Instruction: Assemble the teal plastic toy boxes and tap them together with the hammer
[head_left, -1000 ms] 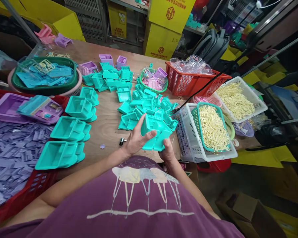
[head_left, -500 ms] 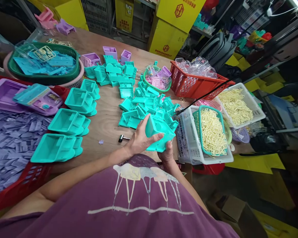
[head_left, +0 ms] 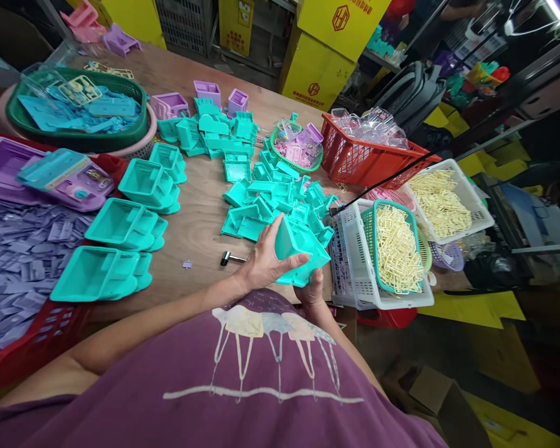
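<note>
Close in front of my body, a turquoise plastic tray-like part (head_left: 298, 249) is held tilted between both hands. My left hand (head_left: 266, 258) grips its left side, thumb across the near face. Under its right lower corner my right hand (head_left: 311, 287) is closed on it; some of those fingers are hidden. Just beyond lies a heap of similar turquoise parts (head_left: 266, 193). A small hammer-like tool (head_left: 232, 257) with a black head and metal shaft rests left of my left hand. Farther left, several turquoise assembled pieces (head_left: 114, 272) stand in a row.
At left are a red crate (head_left: 32, 339) of lilac parts and a green basket (head_left: 142, 121) of blue parts. On the right stand a white basket (head_left: 354, 274) with yellow pieces and a red crate (head_left: 354, 158) of clear plastic. A thin black rod (head_left: 392, 174) slants across there.
Both hands keep hold of the turquoise part in nearly the same place, its tilt shifting slightly. The camera view has moved a little. A person's arm now shows at the top right.
</note>
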`<act>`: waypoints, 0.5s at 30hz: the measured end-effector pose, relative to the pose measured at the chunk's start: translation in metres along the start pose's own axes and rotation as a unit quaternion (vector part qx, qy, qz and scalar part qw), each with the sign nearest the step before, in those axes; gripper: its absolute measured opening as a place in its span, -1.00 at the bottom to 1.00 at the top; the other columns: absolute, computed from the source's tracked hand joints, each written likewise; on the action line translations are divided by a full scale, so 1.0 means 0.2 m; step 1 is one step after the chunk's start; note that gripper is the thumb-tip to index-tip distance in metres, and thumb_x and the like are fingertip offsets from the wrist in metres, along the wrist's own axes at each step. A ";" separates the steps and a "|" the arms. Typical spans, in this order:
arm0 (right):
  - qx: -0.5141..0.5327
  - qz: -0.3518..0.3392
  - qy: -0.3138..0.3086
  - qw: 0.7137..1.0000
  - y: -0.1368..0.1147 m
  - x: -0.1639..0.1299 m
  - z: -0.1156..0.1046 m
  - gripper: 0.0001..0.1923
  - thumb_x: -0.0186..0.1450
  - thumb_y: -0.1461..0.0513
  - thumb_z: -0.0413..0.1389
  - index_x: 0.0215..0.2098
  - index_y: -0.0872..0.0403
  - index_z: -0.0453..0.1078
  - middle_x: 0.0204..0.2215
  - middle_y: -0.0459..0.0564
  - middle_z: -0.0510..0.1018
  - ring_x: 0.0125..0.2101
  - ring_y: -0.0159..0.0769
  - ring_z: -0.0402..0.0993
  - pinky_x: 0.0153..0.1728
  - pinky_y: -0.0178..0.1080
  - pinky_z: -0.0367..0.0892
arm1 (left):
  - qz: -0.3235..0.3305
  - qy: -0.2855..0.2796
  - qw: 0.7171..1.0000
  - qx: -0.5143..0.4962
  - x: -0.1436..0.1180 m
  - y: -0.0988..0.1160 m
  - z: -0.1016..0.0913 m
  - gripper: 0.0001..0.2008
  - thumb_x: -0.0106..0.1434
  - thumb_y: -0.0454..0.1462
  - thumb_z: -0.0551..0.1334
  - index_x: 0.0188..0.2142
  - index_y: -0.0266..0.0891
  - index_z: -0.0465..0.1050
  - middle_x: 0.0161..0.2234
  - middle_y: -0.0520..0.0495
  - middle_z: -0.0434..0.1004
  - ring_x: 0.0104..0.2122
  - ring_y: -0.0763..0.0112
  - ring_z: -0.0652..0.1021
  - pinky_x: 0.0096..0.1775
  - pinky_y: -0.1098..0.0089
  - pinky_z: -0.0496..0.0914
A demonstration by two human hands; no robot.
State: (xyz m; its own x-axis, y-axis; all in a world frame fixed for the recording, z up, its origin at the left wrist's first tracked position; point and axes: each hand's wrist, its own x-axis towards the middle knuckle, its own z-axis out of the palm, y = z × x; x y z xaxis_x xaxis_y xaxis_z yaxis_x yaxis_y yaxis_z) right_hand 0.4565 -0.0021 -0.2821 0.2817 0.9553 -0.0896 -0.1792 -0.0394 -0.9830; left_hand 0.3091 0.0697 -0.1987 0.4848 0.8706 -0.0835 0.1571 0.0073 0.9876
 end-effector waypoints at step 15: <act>0.059 -0.011 -0.003 0.998 0.02 -0.01 -0.02 -0.15 0.07 -0.31 0.15 0.15 0.00 0.34 0.08 0.10 0.52 0.21 0.08 0.32 0.17 0.08 0.33 | -0.004 -0.010 1.000 0.002 0.00 -0.05 0.00 0.13 0.06 0.32 0.24 0.41 -0.26 -0.07 0.41 -0.35 -0.04 0.39 -0.16 0.02 0.34 -0.11 -0.01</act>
State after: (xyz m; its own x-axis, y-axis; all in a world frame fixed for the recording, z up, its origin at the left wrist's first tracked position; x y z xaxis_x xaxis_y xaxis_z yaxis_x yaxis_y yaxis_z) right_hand 0.4588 -0.0058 -0.2867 0.2807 0.9574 -0.0677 -0.2825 0.0150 -0.9592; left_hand 0.3070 0.0705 -0.2082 0.5008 0.8604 -0.0949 0.1654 0.0124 0.9861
